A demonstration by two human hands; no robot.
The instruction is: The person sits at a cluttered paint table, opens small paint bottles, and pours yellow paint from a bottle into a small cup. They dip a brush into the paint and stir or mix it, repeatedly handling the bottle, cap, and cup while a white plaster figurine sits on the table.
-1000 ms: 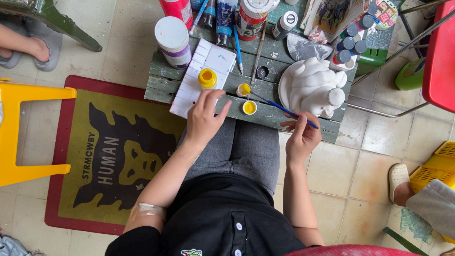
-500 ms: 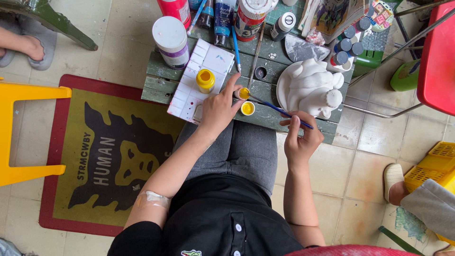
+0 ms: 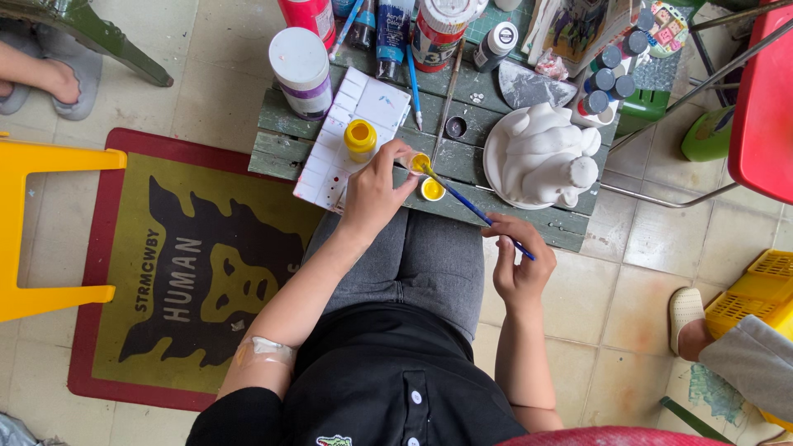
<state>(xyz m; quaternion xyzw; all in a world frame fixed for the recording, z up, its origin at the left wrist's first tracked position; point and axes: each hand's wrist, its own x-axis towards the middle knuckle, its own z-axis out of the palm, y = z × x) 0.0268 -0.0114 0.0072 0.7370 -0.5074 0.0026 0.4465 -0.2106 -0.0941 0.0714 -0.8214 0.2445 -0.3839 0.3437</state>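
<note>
Single head view, steeply downward (close overhead).

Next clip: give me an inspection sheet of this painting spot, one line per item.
Surface: green slatted table, crowded.
Job's things: small open pot of yellow paint; blue-handled brush, tip in that pot; white plaster figure on a white plate.
Clutter: white palette, yellow bottle, paint tubes and jars.
Grips: left hand steadies the pot; right hand holds the brush.
Cables: nothing seen.
Surroundings: tiled floor, red-edged mat, yellow stool, red chair, other people's feet.
</note>
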